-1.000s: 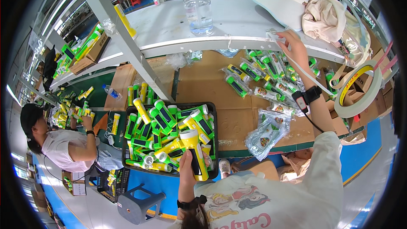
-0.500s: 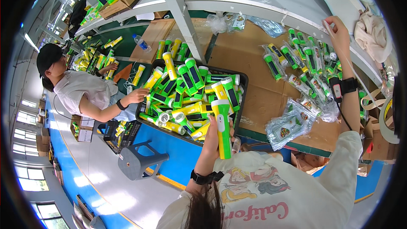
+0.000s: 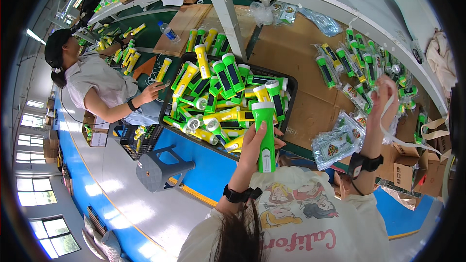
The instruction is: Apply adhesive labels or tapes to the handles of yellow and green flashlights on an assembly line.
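L hand (image 3: 253,140): closed round green torch (image 3: 266,136).
R hand (image 3: 386,94): lowered from shelf edge (image 3: 388,36) a sec. ago; part-curled, grip on tape (image 3: 402,141) unclear (blur).
Tape work: hands now closer.

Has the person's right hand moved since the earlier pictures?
Yes: the right hand has come away from the shelf, back toward the person's body.
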### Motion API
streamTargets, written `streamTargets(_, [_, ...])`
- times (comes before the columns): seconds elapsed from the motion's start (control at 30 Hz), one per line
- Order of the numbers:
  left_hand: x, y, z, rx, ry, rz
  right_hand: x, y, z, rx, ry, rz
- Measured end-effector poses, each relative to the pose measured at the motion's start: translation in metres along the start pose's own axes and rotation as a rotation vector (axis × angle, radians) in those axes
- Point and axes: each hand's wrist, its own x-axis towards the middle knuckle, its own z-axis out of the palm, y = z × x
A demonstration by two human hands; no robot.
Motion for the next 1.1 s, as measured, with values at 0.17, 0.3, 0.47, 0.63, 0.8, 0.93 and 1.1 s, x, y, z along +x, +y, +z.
streamTargets(0.17, [0.009, -0.002, -0.009, 0.055, -0.030, 0.066, -0.114, 0.036, 0.043, 0.309, -0.313, 0.608])
streamTargets(0.3, [0.012, 0.005, -0.009, 0.161, -0.054, 0.169, -0.143, 0.021, 0.072, 0.334, -0.355, 0.715])
streamTargets(0.47, [0.021, 0.000, 0.003, 0.130, -0.063, 0.261, -0.147, 0.011, 0.099, 0.313, -0.238, 0.560])
streamTargets(0.63, [0.023, -0.004, -0.006, 0.460, -0.088, 0.493, -0.153, 0.011, 0.112, 0.286, -0.188, 0.487])
streamTargets(0.8, [0.014, 0.014, 0.009, 0.351, -0.139, 0.474, -0.154, 0.011, 0.113, 0.305, -0.185, 0.490])
streamTargets(0.93, [0.013, 0.020, 0.011, 0.317, -0.099, 0.390, -0.157, 0.014, 0.114, 0.301, -0.194, 0.504])
streamTargets(1.1, [0.012, 0.011, 0.007, 0.209, 0.007, 0.376, -0.159, 0.021, 0.113, 0.186, -0.242, 0.377])
